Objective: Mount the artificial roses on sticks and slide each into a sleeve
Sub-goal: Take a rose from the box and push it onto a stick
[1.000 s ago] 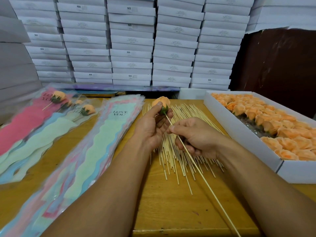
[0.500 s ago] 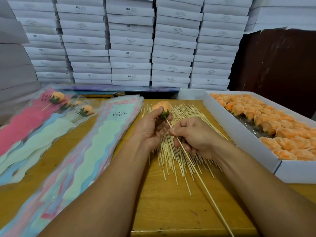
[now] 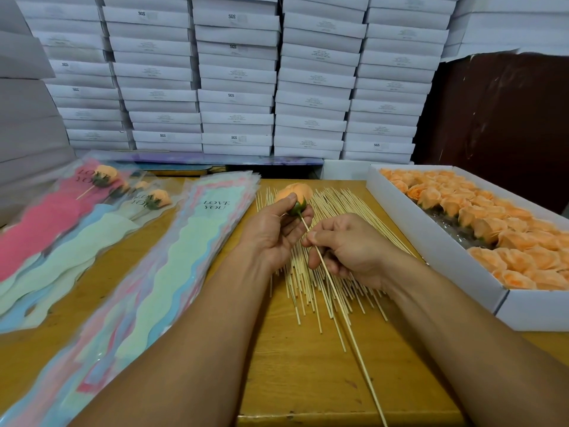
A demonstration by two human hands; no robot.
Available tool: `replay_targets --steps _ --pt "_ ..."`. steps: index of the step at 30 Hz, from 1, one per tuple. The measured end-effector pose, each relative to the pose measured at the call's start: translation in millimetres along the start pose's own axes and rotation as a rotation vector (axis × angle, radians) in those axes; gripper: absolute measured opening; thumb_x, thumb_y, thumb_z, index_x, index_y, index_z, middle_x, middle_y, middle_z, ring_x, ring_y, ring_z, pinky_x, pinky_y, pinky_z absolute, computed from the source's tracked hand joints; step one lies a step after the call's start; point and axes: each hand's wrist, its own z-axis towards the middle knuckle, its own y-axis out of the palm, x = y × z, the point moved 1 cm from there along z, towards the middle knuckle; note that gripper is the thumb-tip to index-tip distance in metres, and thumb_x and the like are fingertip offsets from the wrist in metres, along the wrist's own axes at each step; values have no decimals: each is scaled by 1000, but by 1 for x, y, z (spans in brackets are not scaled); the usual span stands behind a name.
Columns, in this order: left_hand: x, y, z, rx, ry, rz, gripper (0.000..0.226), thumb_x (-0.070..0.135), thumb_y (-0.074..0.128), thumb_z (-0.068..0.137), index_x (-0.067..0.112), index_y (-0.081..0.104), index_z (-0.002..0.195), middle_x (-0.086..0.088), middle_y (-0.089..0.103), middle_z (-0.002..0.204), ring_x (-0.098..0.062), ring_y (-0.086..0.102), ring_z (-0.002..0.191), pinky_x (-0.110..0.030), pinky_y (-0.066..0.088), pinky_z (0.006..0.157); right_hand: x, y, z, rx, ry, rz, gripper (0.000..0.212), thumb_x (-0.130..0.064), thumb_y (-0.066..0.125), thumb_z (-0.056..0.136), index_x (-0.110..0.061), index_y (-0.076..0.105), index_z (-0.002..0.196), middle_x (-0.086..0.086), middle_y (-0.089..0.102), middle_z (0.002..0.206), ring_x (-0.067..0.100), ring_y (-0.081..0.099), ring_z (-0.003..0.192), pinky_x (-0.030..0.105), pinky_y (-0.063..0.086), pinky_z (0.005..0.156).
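Stacked white cardboard boxes [image 3: 234, 87] are standing behind the yellow wooden table [image 3: 301, 380]. Pastel plastic sleeves [image 3: 172, 272] are lying left. The left hand [image 3: 274, 232] is pinching the soft orange fabric rose [image 3: 294, 194] at its firmer green base; the right hand [image 3: 348, 248] is pinching the thin, light bamboo stick [image 3: 338, 303], its tip entering the base.

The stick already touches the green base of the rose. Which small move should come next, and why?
Probably push the stick a little deeper into the rose. The right hand pinches the stick just below the green base, the left hand grips the bloom, and the tip meets the base. How deep it sits cannot be seen, so a short firm push seems wise before sleeving.
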Motion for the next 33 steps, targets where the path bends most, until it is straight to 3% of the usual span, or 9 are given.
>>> replay_targets --steps 12,16,19,21,23,25,29,31,33 --pt "-5 -1 1 12 -28 6 17 14 64 95 -3 65 99 -15 72 71 -16 71 58 -25 60 57 4 -4 4 -93 80 87 18 -8 52 102 -1 67 94 12 69 66 8 48 39 19 34 34" --pt "-11 0 3 30 -1 61 32 29 64 96 -1 67 107 -15 72 76 -16 69 58 -24 54 48 8 -8 6 -97 117 122 17 -14 57 101 -3 68 95 11 69 67 8 49 41 19 37 35" --pt "-12 4 6 133 94 151 55 50 51 100 -3 64 110 -18 75 87 -22 75 68 -29 58 55 8 -12 8 -91 117 190 17 -15 57 101 -4 69 96 10 68 67 8 49 41 18 38 35" --pt "-11 4 4 264 199 301 49 46 46 103 0 61 110 -18 75 89 -23 76 69 -34 62 61 8 -13 8 -92 110 213 17 -15 57 101 -4 69 96 10 68 67 8 49 41 18 39 35" --pt "-6 3 1 390 322 525 23 27 48 104 9 62 102 -14 73 90 -24 75 73 -41 63 73 8 -13 8 -95 103 213 17 -15 57 101 -3 68 97 11 68 67 9 49 41 18 39 35" --pt "4 6 0 447 424 727 15 10 49 98 15 62 93 -11 71 100 -28 72 90 -44 59 83 9 -13 9 -99 100 208 17 -15 57 101 -3 68 97 10 68 67 9 49 41 19 39 35" --pt "30 16 12 447 389 1233 29 6 46 96 7 52 124 -14 57 127 -30 54 107 -38 47 83 10 -16 11 -107 89 217 17 -15 57 101 -3 69 99 10 68 68 9 49 42 19 39 35" --pt "44 6 24 412 334 1534 48 10 45 98 4 36 144 -16 40 150 -35 36 138 -48 39 108 10 -18 11 -102 94 219 17 -15 58 101 -2 69 100 10 68 69 9 49 43 19 39 35" --pt "59 -17 35 372 315 1784 65 19 41 103 6 9 158 -10 5 167 -29 0 154 -57 12 122 10 -18 11 -99 99 222 17 -14 58 101 -1 68 101 10 68 69 9 49 43 19 39 36"
